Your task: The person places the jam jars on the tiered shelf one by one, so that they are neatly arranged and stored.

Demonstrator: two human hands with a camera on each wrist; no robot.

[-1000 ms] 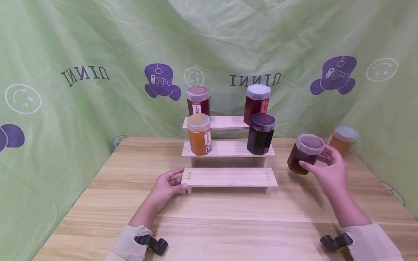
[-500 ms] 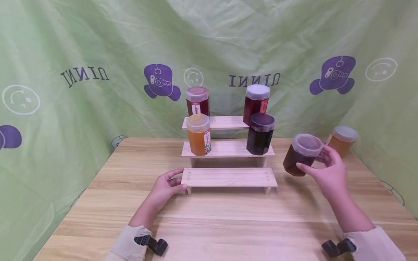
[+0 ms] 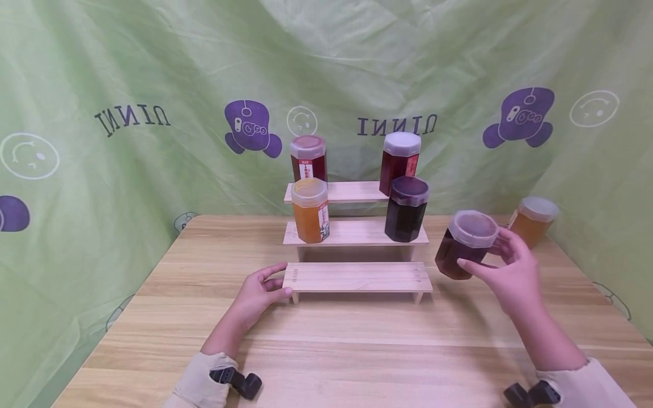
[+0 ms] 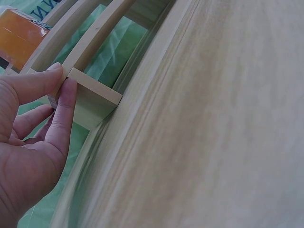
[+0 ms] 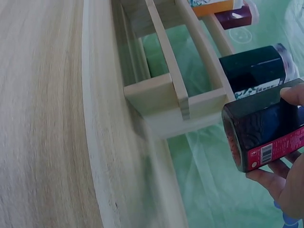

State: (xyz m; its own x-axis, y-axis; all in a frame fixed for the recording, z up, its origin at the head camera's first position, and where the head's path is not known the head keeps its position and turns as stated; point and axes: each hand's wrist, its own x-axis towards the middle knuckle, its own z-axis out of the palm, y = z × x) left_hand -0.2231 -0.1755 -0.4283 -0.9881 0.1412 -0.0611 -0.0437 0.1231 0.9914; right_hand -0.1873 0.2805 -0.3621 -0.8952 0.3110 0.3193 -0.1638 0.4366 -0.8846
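My right hand grips a dark jam jar with a frosted lid, holding it tilted above the table to the right of the wooden step shelf. A red label with a barcode shows on that jar in the right wrist view. At the shelf's lower left end, my left hand pinches the board's edge between thumb and fingers. Two red jars, the left one and the right one, stand on the top step. On the middle step are an orange jar and a very dark jar.
Another orange jar stands at the back right of the wooden table, partly behind my right fingers. A green printed curtain hangs along the back and both sides.
My right hand has carried the dark jar a little left, toward the shelf, and slightly nearer to me. The left hand stays at the shelf's end.
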